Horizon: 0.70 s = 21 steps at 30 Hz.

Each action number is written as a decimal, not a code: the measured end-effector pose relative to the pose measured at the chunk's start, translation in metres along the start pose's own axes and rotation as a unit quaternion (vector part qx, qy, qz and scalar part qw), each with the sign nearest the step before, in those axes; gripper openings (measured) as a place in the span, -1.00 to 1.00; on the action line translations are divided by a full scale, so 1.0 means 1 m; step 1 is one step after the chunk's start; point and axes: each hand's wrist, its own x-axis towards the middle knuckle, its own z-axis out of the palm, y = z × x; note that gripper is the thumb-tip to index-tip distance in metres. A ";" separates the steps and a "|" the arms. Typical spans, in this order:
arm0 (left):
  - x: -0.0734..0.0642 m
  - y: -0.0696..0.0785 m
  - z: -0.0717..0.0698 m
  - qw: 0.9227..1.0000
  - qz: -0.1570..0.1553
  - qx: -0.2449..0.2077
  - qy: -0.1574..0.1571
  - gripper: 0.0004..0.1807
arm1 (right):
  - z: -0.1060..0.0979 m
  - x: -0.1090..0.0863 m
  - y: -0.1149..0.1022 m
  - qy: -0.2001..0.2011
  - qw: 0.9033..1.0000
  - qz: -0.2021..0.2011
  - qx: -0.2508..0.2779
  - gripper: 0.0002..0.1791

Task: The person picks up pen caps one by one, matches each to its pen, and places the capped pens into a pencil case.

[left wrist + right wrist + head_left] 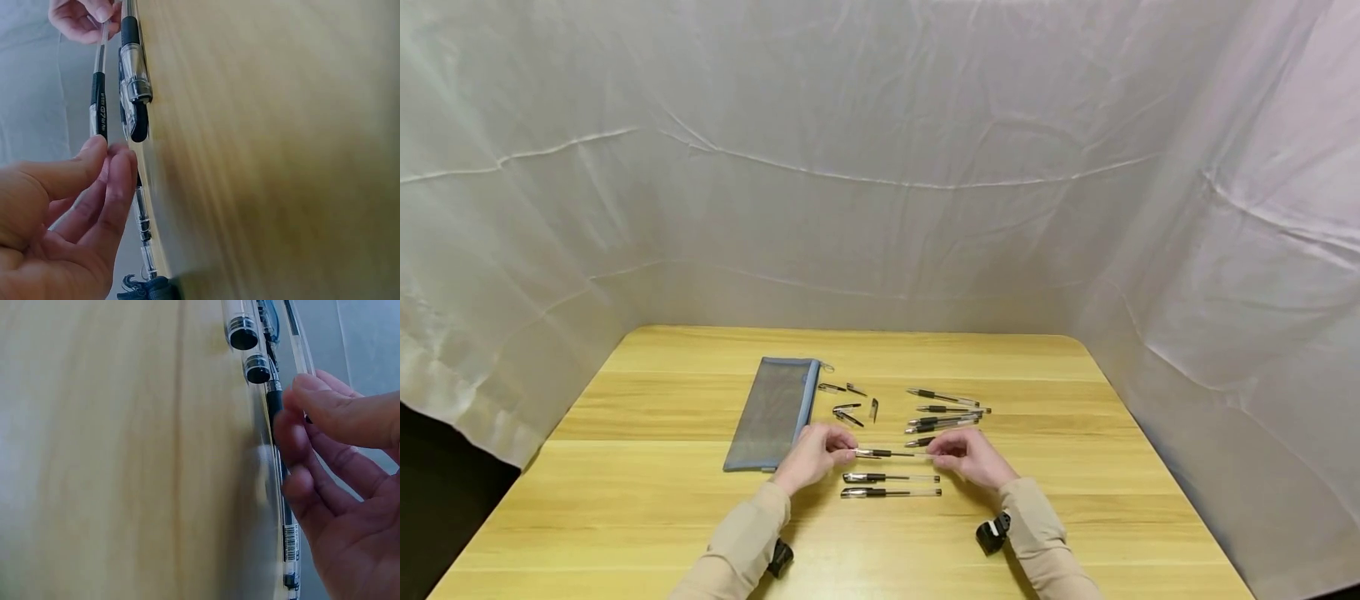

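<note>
Between both hands a clear gel pen (882, 453) with a black grip is held level above the table. My left hand (816, 456) pinches its capped end between thumb and fingers; the left wrist view shows the pen's dark grip (99, 90) just past the fingertips. At the other end, my right hand (972, 457) pinches the clear barrel (302, 356) with thumb and index finger. Two capped pens, one (891, 478) and another (891, 492), lie side by side on the table nearer my body.
Several uncapped pens (951, 409) lie in a loose group beyond my right hand. Several loose caps (847, 407) are scattered past my left hand. A blue-edged mesh zip pouch (767, 414) lies flat at the left. Pale fabric (880, 225) hangs around the wooden table (662, 500).
</note>
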 end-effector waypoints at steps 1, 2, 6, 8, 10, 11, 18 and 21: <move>0.000 0.000 0.000 1.000 -0.002 0.005 0.000 -0.93 | 0.000 0.000 -0.001 0.001 1.000 -0.002 -0.003 -0.81; -0.001 0.001 0.000 1.000 -0.003 0.010 0.000 -0.94 | 0.000 0.000 -0.001 0.003 1.000 -0.003 -0.008 -0.82; -0.002 0.001 -0.001 1.000 -0.007 0.026 -0.002 -0.95 | 0.001 0.000 -0.002 0.004 1.000 0.002 -0.021 -0.83; -0.002 0.000 0.000 1.000 -0.007 0.030 -0.002 -0.95 | 0.002 0.001 -0.003 0.002 1.000 0.004 -0.029 -0.83; -0.002 -0.001 0.000 0.999 -0.008 0.032 -0.002 -0.94 | 0.002 0.002 -0.003 0.001 0.999 0.006 -0.034 -0.83; -0.002 -0.001 0.000 0.999 -0.008 0.034 -0.002 -0.94 | 0.002 0.002 -0.003 0.000 0.999 0.007 -0.036 -0.83; -0.001 -0.001 0.002 0.999 -0.013 0.048 -0.003 -0.95 | 0.004 0.004 -0.006 0.002 0.998 0.018 -0.054 -0.85; -0.001 0.000 0.002 0.999 -0.018 0.048 -0.005 -0.95 | 0.005 0.004 -0.006 0.005 0.998 0.021 -0.061 -0.85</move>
